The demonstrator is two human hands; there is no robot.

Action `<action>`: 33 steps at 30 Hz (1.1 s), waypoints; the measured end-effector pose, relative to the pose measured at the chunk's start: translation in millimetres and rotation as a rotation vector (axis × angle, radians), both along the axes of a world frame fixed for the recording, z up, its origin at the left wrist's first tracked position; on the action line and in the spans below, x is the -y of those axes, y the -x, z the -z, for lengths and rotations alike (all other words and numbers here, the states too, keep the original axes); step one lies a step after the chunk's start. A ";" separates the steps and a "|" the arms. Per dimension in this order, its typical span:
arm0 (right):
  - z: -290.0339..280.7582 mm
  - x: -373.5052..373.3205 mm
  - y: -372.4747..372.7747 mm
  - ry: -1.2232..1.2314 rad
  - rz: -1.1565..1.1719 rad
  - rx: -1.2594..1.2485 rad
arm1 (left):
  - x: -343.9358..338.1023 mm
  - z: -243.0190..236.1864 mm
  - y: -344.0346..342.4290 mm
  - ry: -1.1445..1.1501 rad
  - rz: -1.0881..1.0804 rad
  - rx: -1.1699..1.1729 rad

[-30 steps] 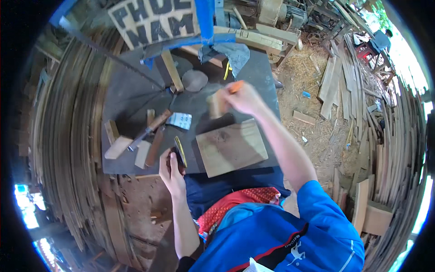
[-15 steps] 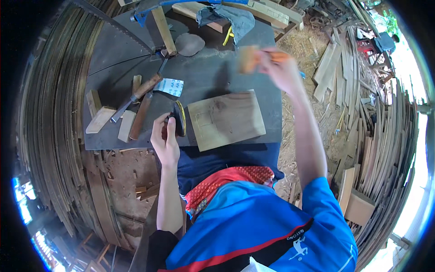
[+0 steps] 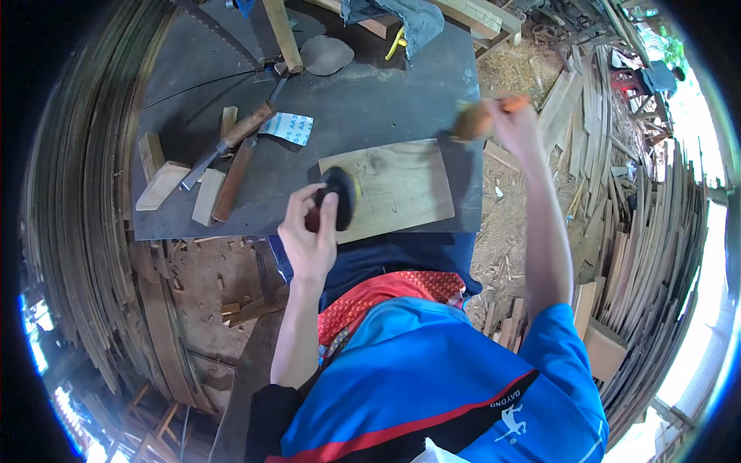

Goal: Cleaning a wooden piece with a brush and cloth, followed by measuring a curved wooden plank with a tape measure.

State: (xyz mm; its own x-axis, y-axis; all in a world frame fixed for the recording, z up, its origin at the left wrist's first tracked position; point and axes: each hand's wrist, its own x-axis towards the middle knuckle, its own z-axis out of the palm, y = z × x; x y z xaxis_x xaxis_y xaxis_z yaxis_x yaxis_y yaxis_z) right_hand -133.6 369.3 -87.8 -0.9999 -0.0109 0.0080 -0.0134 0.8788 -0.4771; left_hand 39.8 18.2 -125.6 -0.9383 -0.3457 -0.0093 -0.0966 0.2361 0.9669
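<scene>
On the dark tabletop in front of me lies a flat wooden board [image 3: 421, 181] with pencil lines on its face. My left hand [image 3: 309, 235] grips a round black sanding pad [image 3: 340, 199] with a yellowish rim; the pad is tilted on edge over the board's left end. Whether the pad touches the wood I cannot tell. Out past the table's right edge, my right hand [image 3: 515, 127] is closed on the orange handle of a brush [image 3: 469, 122], smeared by motion, with its bristle end pointing left.
Left of the board are chisels with wooden handles [image 3: 251, 127], small wood offcuts [image 3: 164, 185] and a sheet of sandpaper [image 3: 287, 128]. A saw [image 3: 220, 35], a grey flat piece [image 3: 326, 56] and a grey cloth [image 3: 409, 25] lie farther back. Stacked planks [image 3: 93, 193] line the left side.
My left hand has brought the sanding pad rightward onto the board's left end. My right hand has swung the brush right, away from over the table. The view has shifted slightly.
</scene>
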 end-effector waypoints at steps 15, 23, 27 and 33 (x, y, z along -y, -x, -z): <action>9.4 113.6 48.8 0.941 0.067 0.159 | -73.3 19.6 36.9 0.423 0.231 -0.128; 8.7 154.9 87.6 0.979 0.048 0.188 | -76.5 18.1 37.2 0.419 0.220 -0.083; 13.5 167.0 100.1 1.007 -0.045 0.274 | -70.7 20.7 37.7 0.431 0.221 -0.089; 11.5 175.9 119.5 1.125 -0.099 0.181 | -74.6 20.2 39.4 0.429 0.256 -0.069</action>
